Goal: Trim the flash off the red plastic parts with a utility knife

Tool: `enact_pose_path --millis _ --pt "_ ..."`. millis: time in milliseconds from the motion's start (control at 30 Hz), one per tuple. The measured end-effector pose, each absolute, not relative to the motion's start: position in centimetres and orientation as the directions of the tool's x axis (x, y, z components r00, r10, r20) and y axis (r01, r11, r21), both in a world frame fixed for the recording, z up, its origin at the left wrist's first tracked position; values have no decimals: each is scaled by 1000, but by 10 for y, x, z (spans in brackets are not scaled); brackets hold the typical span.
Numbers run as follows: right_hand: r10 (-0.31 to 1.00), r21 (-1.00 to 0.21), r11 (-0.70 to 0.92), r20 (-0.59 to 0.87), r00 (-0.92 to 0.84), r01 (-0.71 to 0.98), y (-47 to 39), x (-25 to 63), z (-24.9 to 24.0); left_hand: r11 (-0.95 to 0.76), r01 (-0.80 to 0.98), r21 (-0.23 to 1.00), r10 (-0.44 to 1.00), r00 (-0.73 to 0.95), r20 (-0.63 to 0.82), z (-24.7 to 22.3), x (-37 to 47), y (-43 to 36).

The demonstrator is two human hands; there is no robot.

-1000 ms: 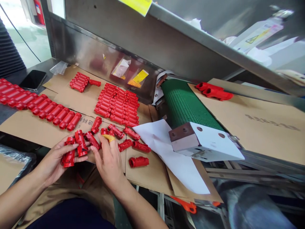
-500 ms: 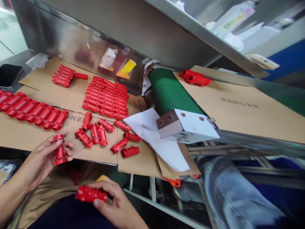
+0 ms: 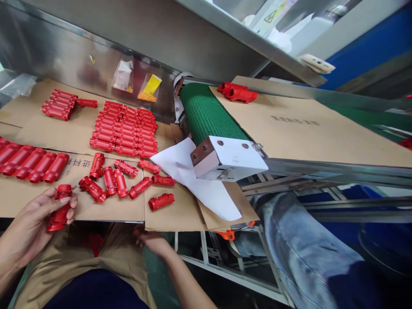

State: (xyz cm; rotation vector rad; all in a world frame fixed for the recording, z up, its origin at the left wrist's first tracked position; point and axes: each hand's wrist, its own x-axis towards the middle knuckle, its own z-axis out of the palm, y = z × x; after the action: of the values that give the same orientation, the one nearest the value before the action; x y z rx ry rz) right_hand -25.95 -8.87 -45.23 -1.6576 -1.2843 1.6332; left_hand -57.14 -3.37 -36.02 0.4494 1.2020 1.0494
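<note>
My left hand (image 3: 38, 219) is closed around a red plastic tube-shaped part (image 3: 59, 210) with cut-outs along its side. It holds the part upright just off the front edge of the cardboard-covered table (image 3: 106, 210). Below that edge, over my lap, is my right hand (image 3: 149, 241); its fingers are dark and blurred, and no part shows in it. Nearest to it on the table are several loose red parts (image 3: 161, 201) lying at odd angles. To their left runs a row of red tubes (image 3: 55, 167).
Behind the loose parts lies a block of stacked red parts (image 3: 125, 133), with a smaller group (image 3: 59, 104) farther left. A green conveyor belt (image 3: 209, 116) with a white end bracket (image 3: 234, 159) stands to the right, above white paper (image 3: 206, 193). Another person's denim-clad leg (image 3: 289, 240) is beyond.
My right hand has moved up toward the table edge, and the red part it held is no longer visible. My left hand still holds its part. The view has swung right.
</note>
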Motion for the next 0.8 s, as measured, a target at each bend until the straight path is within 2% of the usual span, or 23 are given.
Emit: enact_pose_path --millis 67,100,133,167,200,233,267,300,433,567,667,800 --pt "789 -881 -361 -464 -404 307 -107 -274 -416 472 -391 790 858 -2 -514 -362 -573 -32" --pt "781 -920 -258 -379 -496 296 -111 -282 -397 461 -384 800 867 5 -498 -363 -573 -31" --pt "788 -948 64 -143 -599 311 -109 -289 -379 456 -383 804 873 17 -487 -364 -572 -30" --pt "817 -863 334 64 -573 379 -103 -297 -364 450 -385 806 878 26 -478 -365 -571 -29" --pt "831 -699 497 212 -514 515 -91 -304 -353 448 -388 806 880 33 -474 -366 -569 -29" --pt "838 -523 543 294 -459 657 -77 -311 -346 445 -392 806 883 39 -468 -367 -567 -28" --pt "863 -407 498 316 -394 766 -61 -316 -344 441 -393 807 886 50 -460 -368 -566 -28" --pt "895 -378 431 297 -334 819 -45 -320 -346 435 -394 810 891 61 -450 -368 -565 -28" --pt "972 -681 209 225 -72 702 -8 -319 -364 418 -414 809 901 73 -428 -372 -563 -29" --pt "986 -876 56 123 109 479 -7 -299 -357 437 -449 779 891 101 -442 -378 -567 -28" --pt "987 -958 -63 -18 161 278 -8 -293 -345 467 -443 765 880 145 -452 -381 -571 -28" --pt "979 -990 -127 -114 170 67 -1 -298 -344 485 -424 765 871 153 -467 -382 -573 -28"
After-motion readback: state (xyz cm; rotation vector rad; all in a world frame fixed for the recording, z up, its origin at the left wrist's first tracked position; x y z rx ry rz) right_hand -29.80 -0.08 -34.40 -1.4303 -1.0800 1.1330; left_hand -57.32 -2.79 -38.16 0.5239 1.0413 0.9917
